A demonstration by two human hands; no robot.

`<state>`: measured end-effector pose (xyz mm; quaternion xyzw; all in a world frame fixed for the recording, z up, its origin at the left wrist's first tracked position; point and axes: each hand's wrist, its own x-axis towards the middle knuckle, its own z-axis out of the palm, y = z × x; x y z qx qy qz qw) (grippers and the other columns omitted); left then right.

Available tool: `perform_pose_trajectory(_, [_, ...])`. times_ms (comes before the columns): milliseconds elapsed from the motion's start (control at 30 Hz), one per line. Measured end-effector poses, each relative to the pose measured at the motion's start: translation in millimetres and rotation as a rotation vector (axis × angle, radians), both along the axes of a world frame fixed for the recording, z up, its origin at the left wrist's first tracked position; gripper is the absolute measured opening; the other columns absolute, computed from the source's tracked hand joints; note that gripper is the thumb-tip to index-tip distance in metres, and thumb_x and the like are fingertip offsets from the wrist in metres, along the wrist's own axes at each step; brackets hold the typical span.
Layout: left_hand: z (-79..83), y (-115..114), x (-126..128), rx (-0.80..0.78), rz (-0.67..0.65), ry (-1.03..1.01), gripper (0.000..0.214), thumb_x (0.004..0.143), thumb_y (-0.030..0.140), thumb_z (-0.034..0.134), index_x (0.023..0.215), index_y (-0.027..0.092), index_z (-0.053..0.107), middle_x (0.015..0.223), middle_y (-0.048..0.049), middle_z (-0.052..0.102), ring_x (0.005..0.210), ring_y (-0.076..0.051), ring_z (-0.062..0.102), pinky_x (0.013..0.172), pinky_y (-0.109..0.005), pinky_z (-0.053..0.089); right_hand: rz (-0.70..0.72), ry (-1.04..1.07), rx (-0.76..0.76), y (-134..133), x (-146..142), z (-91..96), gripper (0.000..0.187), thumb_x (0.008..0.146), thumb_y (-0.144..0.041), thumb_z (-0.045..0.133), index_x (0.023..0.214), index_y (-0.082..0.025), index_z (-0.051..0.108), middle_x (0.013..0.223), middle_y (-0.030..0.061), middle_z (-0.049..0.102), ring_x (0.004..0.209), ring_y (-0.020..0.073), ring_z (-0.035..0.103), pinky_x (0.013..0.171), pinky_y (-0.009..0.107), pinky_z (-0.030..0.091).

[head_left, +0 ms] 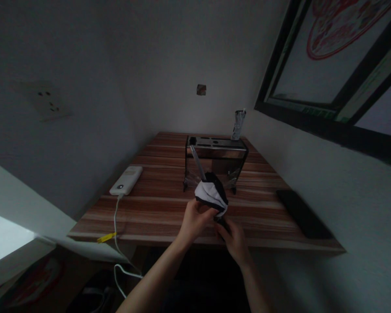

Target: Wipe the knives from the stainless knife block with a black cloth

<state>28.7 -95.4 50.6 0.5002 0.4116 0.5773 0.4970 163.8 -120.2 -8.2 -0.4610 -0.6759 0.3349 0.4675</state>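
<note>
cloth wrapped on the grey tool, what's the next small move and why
Probably draw the cloth upward with the left hand while the right hand holds the tool steady: the cloth is bunched around the tool's lower part, and its upper length stands bare in front of the metal rack.

Striped wooden table with metal rack, power bank, black phone

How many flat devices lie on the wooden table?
2. A white power bank, cabled, lies at the table's left; a black phone-like slab at its right. The metal rack may hide more.
</note>
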Motion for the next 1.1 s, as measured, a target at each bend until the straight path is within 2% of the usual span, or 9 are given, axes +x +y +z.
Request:
perform_pose_trajectory(167, [-5.2,-3,1,0.023,-0.027,0.013,0.02,0.058,0.019,0.068,0.077,0.012,0.064,0.079,-0.0058,0.071,0.076,-0.019,0.065,0.069,-0.026,0.05,0.009,0.001,0.018,-1,-1,2.8,0.026,0.085,-0.038,0.049,0.079,-0.015,0.06,0.06,-0.0002,0.056,0.055,0.0122,0.052,0.053,0.02,0.039])
perform_pose_trajectory(533, [-3.9,-8,2,0.11,0.09,0.225,0.015,0.063,0.019,0.063,0.076,0.013,0.065,0.075,-0.0053,0.069,0.073,-0.019,0.064,0.067,-0.025,0.049,0.009,-0.022,0.039,0,0,2.7,0.024,0.085,-0.036,0.049,0.082,-0.015,0.061,0.062,0.0008,0.059,0.057,0.0131,0.054,0.054,0.02,0.04])
perform_pose_trajectory(633, [-4.4,-9,2,0.094,0.133,0.212,0.016,0.064,0.021,0.062,0.077,0.013,0.066,0.076,-0.0061,0.07,0.075,-0.02,0.064,0.067,-0.026,0.049,0.009,-0.021,0.055,0,-1,4.9,0.023,0.085,-0.034,0.05,0.087,-0.016,0.063,0.069,0.0025,0.062,0.063,0.0145,0.057,0.058,0.021,0.042])
perform_pose_trajectory(733, [-3.5,-7,1,0.084,0.151,0.162,0.014,0.064,0.02,0.062,0.075,0.012,0.066,0.076,-0.0059,0.07,0.076,-0.02,0.064,0.068,-0.026,0.049,0.009,-0.029,0.051,1,-1,5.1,0.023,0.085,-0.034,0.05,0.086,-0.016,0.064,0.067,0.0021,0.061,0.062,0.0144,0.056,0.058,0.021,0.042])
perform_pose_trajectory(933, [6.5,4,-9,0.136,0.19,0.089,0.014,0.062,0.02,0.065,0.073,0.013,0.067,0.076,-0.0051,0.071,0.076,-0.019,0.065,0.069,-0.025,0.049,0.016,-0.02,0.013,2,-1,1.7,0.029,0.085,-0.039,0.05,0.074,-0.015,0.061,0.057,-0.0008,0.053,0.053,0.0113,0.05,0.051,0.019,0.037])
perform_pose_trajectory(1100, [23.1,14,-23,0.16,0.3,0.066,0.017,0.06,0.022,0.068,0.073,0.012,0.067,0.074,-0.0053,0.071,0.072,-0.019,0.065,0.065,-0.025,0.049,0.038,-0.042,0.027,1,-1,3.8,0.03,0.085,-0.041,0.049,0.074,-0.015,0.061,0.056,-0.0015,0.052,0.054,0.0108,0.051,0.053,0.019,0.037])
